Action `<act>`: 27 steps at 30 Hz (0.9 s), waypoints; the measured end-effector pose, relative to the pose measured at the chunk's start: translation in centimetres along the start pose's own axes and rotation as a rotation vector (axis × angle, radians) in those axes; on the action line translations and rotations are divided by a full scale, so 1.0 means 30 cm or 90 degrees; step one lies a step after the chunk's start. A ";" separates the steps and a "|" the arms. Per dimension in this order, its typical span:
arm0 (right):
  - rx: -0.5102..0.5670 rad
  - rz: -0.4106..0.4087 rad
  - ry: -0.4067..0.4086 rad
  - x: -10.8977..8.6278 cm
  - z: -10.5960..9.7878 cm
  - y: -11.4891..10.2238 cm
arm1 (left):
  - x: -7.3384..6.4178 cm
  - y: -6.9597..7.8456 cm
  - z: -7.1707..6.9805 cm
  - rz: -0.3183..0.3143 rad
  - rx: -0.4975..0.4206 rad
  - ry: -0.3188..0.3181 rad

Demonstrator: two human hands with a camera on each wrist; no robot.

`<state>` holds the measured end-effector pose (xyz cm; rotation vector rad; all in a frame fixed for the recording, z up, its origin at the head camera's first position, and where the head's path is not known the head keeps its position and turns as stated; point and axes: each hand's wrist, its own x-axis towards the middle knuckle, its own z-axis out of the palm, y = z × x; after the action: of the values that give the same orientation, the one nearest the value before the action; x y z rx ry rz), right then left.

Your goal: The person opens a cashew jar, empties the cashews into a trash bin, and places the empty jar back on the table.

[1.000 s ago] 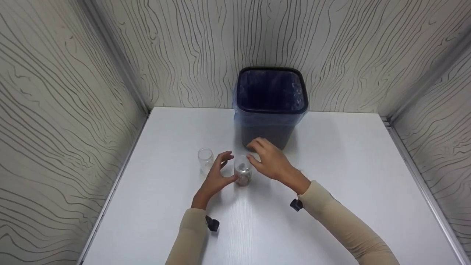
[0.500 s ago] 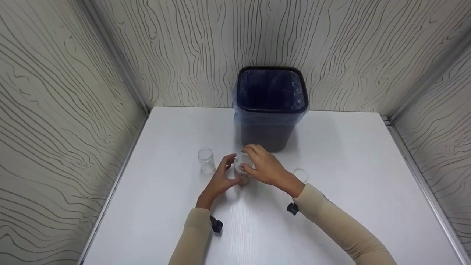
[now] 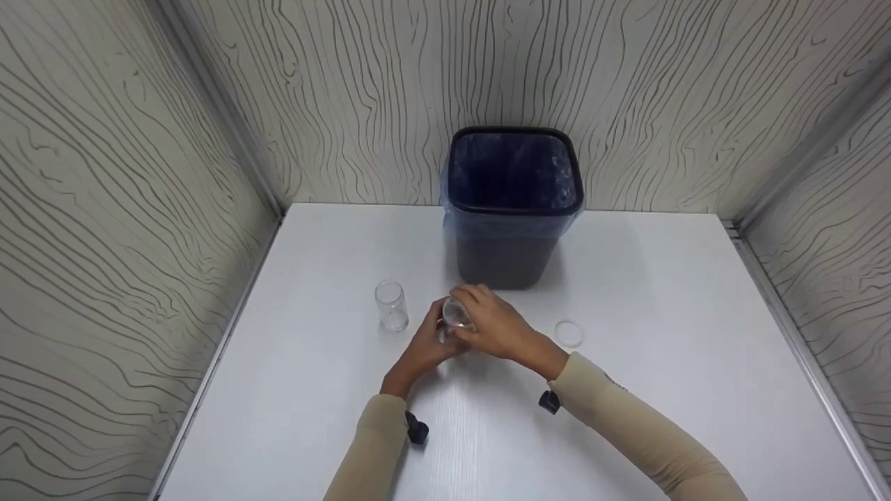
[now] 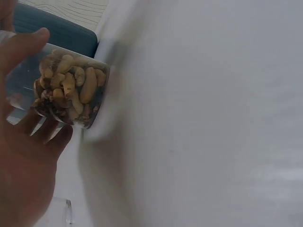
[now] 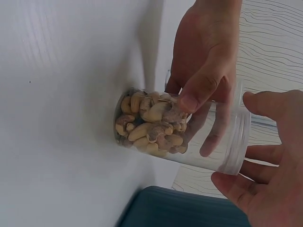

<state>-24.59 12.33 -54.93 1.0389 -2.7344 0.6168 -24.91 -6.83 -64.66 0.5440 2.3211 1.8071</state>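
A clear jar [image 5: 236, 149] with cashews [image 4: 71, 87] in its lower part stands between my hands, below the bin. My left hand [image 3: 426, 349] grips its side; in the right wrist view the thumb lies on the wall near the cashews. Around the jar's mouth, my right hand [image 3: 493, 324] holds the rim between thumb and fingers. Whether the base touches the table cannot be told. A second clear jar [image 3: 392, 307] stands upright left of my left hand, with no cashews seen in it. A thin clear ring, perhaps a lid [image 3: 569, 334], lies right of my right wrist.
A dark bin [image 3: 505, 257] with a blue liner [image 3: 514, 170] stands at the table's back, just beyond my hands. Patterned walls [image 3: 362, 104] enclose the white table [image 3: 313, 390] at the back and sides.
My right hand has come down and left onto the jar's rim. My left hand has moved right and closed round the jar's side. The clear ring now shows beside my right wrist.
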 end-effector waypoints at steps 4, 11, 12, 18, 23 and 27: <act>-0.002 0.001 -0.008 -0.008 0.003 0.002 | 0.000 -0.009 0.010 -0.015 0.002 -0.007; -0.002 0.012 -0.006 -0.008 0.003 0.002 | 0.008 -0.015 0.026 -0.010 0.034 0.006; 0.002 0.014 -0.004 -0.008 0.003 0.002 | 0.009 -0.015 0.028 -0.010 0.041 0.009; 0.013 0.018 -0.002 -0.009 0.006 0.002 | 0.008 -0.019 0.033 -0.024 0.059 0.019; 0.013 0.018 0.004 -0.006 0.010 0.007 | 0.013 -0.015 0.034 -0.021 0.058 0.023; 0.017 0.016 0.015 -0.009 0.005 0.009 | 0.016 -0.010 0.036 -0.006 0.054 0.023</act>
<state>-24.57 12.60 -55.23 0.9990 -2.7297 0.6673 -25.04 -5.72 -65.18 0.5160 2.4287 1.7356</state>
